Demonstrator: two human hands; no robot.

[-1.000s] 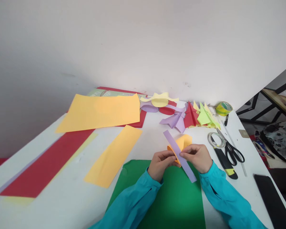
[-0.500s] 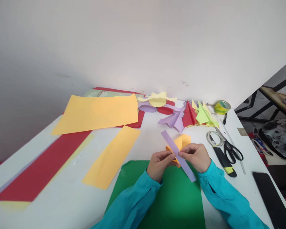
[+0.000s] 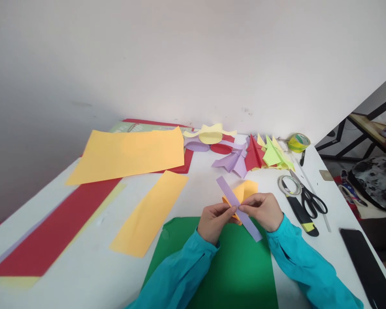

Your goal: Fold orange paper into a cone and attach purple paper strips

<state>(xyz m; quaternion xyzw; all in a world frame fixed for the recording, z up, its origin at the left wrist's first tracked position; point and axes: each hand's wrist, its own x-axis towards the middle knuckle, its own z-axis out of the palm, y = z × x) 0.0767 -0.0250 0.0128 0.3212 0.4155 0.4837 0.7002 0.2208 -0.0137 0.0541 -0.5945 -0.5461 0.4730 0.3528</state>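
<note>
My left hand (image 3: pixel 214 221) and my right hand (image 3: pixel 264 210) meet above the far edge of a green paper sheet (image 3: pixel 225 266). Both pinch a curled orange paper piece (image 3: pixel 246 191) with a purple paper strip (image 3: pixel 236 206) laid diagonally across it. The strip runs from upper left to lower right, its lower end sticking out below my right hand. Both arms wear teal sleeves.
On the white table (image 3: pixel 90 262) lie a large orange sheet (image 3: pixel 128 154), an orange strip (image 3: pixel 151 210) and a red strip (image 3: pixel 54 231). Folded paper shapes (image 3: pixel 254 156) sit at the back. To the right are a tape ring (image 3: pixel 289 184), scissors (image 3: pixel 312 199), a cutter (image 3: pixel 302 216), green tape (image 3: pixel 298 142) and a black phone (image 3: pixel 366 266).
My hands and the papers they hold stay nearly the same. The view has shifted slightly, so everything sits a little further left in the picture.
</note>
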